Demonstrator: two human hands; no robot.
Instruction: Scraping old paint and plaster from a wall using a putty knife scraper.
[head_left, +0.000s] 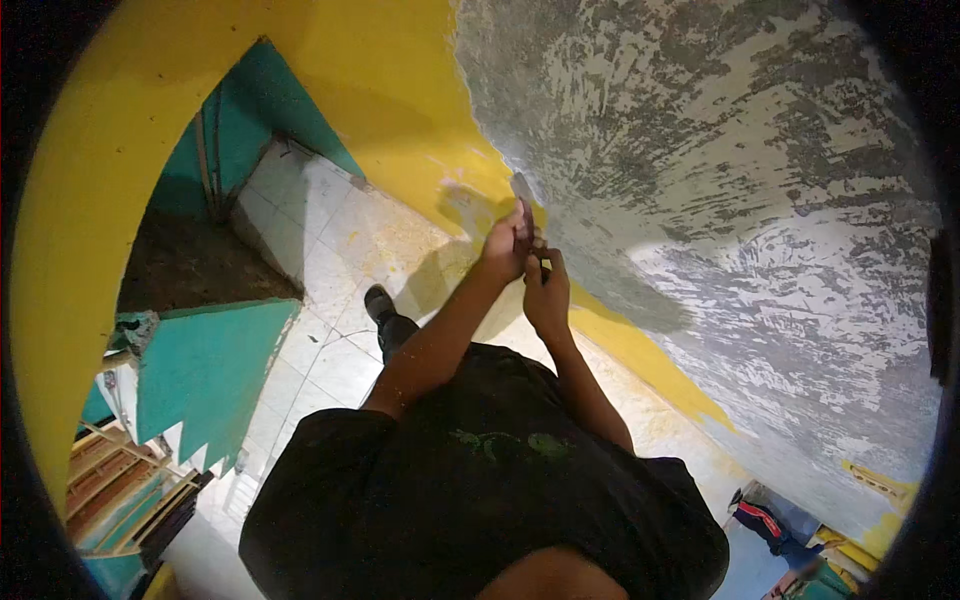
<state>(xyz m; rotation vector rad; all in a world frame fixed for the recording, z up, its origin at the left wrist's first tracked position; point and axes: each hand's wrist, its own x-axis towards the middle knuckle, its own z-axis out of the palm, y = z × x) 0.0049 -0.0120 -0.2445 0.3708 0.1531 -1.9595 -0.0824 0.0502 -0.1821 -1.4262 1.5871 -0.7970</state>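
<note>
My left hand (504, 244) grips the dark reddish handle of a scraper (527, 217) that looks like a putty knife. Its flat metal blade points up and away from me, against or very near the wall at the ragged edge between yellow paint (405, 82) and the bare grey-and-white patch (660, 180). Just below, my right hand (547, 296) has its fingers curled at the lower end of the handle. A dark bit shows between those fingers, too small to make out. Both hands are in front of my black shirt (480, 480).
Pale floor tiles (341, 375) bear dust and yellow specks; my dark shoe (379, 301) stands on them. Left are a wall opening, a tiled ledge (300, 187), a jagged-edged teal partition (210, 367) and a wooden frame (112, 480). Another person (772, 529) is at lower right.
</note>
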